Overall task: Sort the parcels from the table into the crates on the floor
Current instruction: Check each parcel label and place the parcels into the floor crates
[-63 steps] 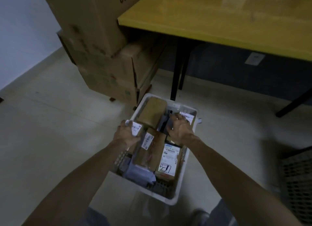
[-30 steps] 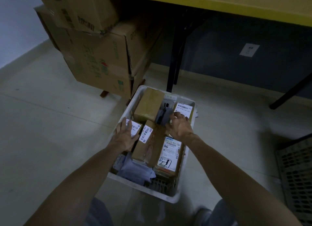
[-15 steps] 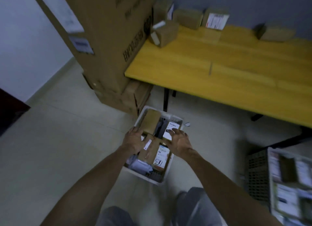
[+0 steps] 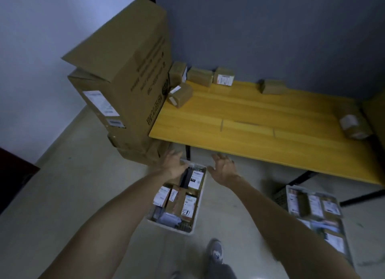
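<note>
A white crate [image 4: 199, 205] full of brown labelled parcels sits on the floor below me. My left hand [image 4: 174, 164] hovers over its far end, fingers relaxed and holding nothing. My right hand [image 4: 224, 168] is raised just right of the crate, fingers spread and empty. On the yellow table [image 4: 260, 120] lie several brown parcels: a cluster at the back left [image 4: 180, 95], one at the back [image 4: 271, 87] and one at the right edge [image 4: 354, 125]. A second white crate [image 4: 288, 195] with parcels stands on the floor at the right.
Large stacked cardboard boxes [image 4: 129, 87] stand left of the table, close to the first crate. Black table legs [image 4: 302, 176] run under the tabletop. My shoe [image 4: 215, 250] is on the floor just behind the crate. A dark wall backs the table.
Both hands have let go of the parcels in the crate and lifted out toward the table. The view has risen, so the tabletop and the second crate are now in sight.
</note>
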